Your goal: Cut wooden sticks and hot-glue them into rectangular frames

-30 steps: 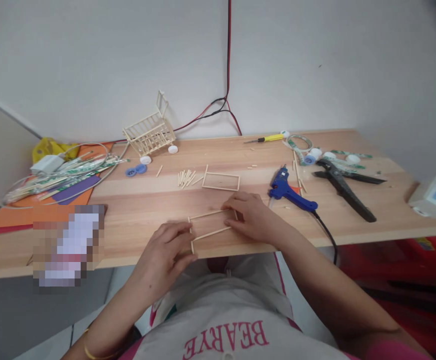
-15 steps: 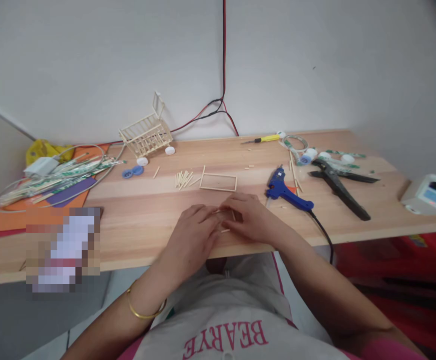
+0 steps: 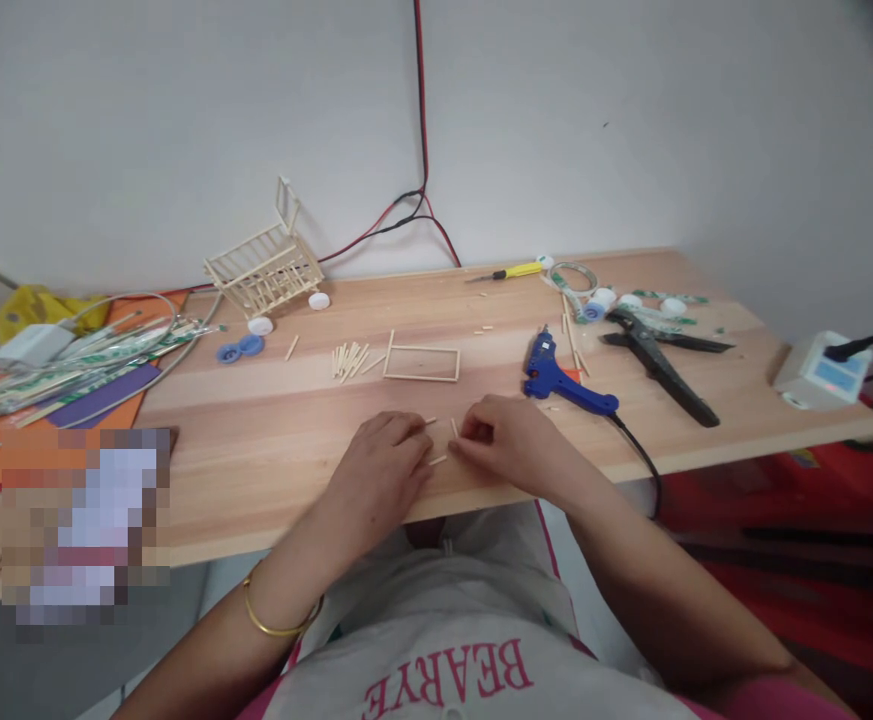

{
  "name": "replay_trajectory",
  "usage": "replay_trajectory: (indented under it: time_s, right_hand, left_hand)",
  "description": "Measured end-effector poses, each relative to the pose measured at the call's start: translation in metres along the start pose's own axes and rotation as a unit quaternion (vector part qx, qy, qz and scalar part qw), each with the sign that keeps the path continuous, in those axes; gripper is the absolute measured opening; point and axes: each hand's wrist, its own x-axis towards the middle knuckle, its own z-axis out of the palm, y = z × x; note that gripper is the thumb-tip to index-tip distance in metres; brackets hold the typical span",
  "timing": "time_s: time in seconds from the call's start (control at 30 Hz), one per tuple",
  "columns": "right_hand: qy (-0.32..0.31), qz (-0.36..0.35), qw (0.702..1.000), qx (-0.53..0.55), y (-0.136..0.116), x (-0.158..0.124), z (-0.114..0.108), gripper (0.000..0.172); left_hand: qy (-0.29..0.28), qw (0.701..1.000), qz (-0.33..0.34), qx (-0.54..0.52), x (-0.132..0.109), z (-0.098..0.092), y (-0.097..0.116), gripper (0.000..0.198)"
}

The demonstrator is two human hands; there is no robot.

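Near the table's front edge, my left hand [image 3: 389,462] rests with its fingers curled down over thin wooden sticks [image 3: 438,461]. Two stick ends stick out past its fingertips on the right; the rest is hidden under the hand. My right hand [image 3: 509,440] is closed in a pinch on a short wooden stick [image 3: 454,428], which stands crosswise a little apart from those two ends. Just beyond both hands lies a rectangular stick frame [image 3: 422,378], with one side piece reaching past its corner. A loose pile of short sticks [image 3: 349,361] lies left of the frame.
A blue glue gun [image 3: 567,385] and black-handled cutters [image 3: 665,365] lie to the right. Behind them are a yellow-handled knife [image 3: 520,271] and tape. At the back left stands a stick cart [image 3: 267,270] near bottle caps [image 3: 241,347]. A power adapter [image 3: 822,370] sits far right.
My right hand has moved slightly away from my left, and the short stick in its fingers now stands apart from the two stick ends. The whole view has shifted a little.
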Motion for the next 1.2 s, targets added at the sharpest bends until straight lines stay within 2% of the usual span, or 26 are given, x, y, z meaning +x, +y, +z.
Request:
replay_trajectory:
  time_s: [0.2, 0.47, 1.2]
  right_hand:
    - [-0.018, 0.015, 0.999, -0.038, -0.012, 0.003, 0.003, 0.017]
    - [-0.026, 0.029, 0.998, -0.046, -0.018, 0.007, 0.004, 0.019]
    - [-0.053, 0.034, 0.998, -0.025, -0.018, 0.013, 0.002, 0.023]
  left_hand:
    - [-0.005, 0.999, 0.031, -0.019, 0.001, 0.001, -0.006, 0.021]
    - [-0.003, 0.999, 0.032, -0.029, 0.002, 0.0, -0.007, 0.02]
    - [0.008, 0.998, 0.062, -0.014, 0.0, 0.004, -0.01, 0.021]
